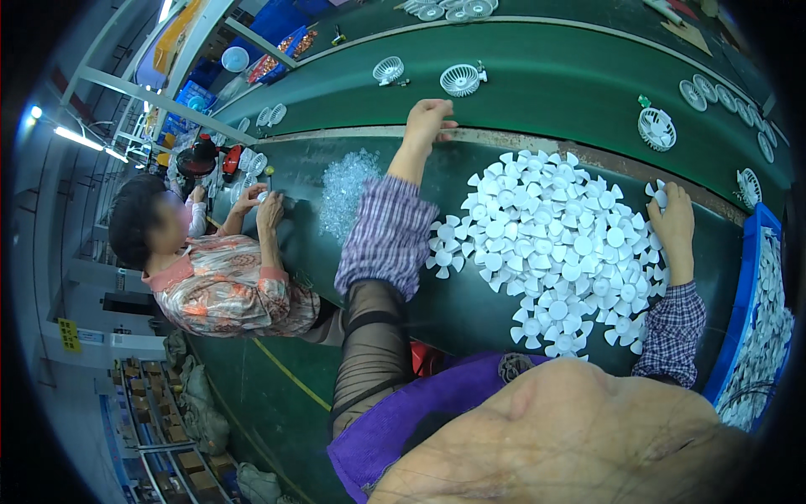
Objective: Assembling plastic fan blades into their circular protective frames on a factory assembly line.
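My left hand [428, 126] reaches out to the edge of the green conveyor belt, its fingers apart and nothing seen in them. Just beyond it, a round white fan housing [460, 81] with a small attached part rests on the belt. At the right side of the heap of white fan blades [579, 244], my right hand [674, 220] is closed on a single fan blade [659, 195], pinched at the fingertips. The heap covers much of the dark green table between my arms, and several loose blades lie around its rim.
Small clear plastic parts [348, 189] are piled left of my left arm. A blue bin [747, 294] of white parts stands at the right. More fan housings [656, 130] sit along the conveyor [554, 92]. To the left, a co-worker [227, 277] handles parts at the same table.
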Demonstrator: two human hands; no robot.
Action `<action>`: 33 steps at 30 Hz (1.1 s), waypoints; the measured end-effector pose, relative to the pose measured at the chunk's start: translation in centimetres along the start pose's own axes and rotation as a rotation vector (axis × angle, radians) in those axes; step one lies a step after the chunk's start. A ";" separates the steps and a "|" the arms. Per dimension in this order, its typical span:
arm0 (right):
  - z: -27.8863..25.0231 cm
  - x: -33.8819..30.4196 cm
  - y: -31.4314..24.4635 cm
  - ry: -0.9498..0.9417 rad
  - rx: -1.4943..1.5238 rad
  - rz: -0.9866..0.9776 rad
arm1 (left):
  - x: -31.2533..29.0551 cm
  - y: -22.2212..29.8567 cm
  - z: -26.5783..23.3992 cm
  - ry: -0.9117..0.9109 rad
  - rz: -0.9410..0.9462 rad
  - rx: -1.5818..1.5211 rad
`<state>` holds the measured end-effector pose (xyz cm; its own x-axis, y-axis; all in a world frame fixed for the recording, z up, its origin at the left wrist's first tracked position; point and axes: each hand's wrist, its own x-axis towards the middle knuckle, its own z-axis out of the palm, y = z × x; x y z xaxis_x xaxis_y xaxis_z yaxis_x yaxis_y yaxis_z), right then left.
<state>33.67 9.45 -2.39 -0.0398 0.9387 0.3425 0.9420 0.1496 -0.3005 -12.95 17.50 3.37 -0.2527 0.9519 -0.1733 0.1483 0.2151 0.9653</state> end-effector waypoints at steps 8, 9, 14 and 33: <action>0.5 0.0 -0.6 0.044 0.065 -0.020 | 11.6 -3.1 2.6 0.356 -0.142 0.027; 0.3 0.0 -0.5 0.039 0.065 -0.007 | 12.0 -2.9 3.6 0.352 -0.155 0.078; 0.0 0.1 -0.9 0.023 0.095 0.004 | 12.5 -2.5 4.7 0.314 -0.184 0.090; -0.7 -0.1 -0.7 -0.050 0.037 -0.017 | -14.5 -2.7 1.6 -0.284 -0.031 -0.539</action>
<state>33.20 9.05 -1.61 -0.0734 0.9500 0.3033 0.9279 0.1765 -0.3283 -8.16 3.44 2.95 0.0264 0.9840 -0.1764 -0.3782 0.1732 0.9094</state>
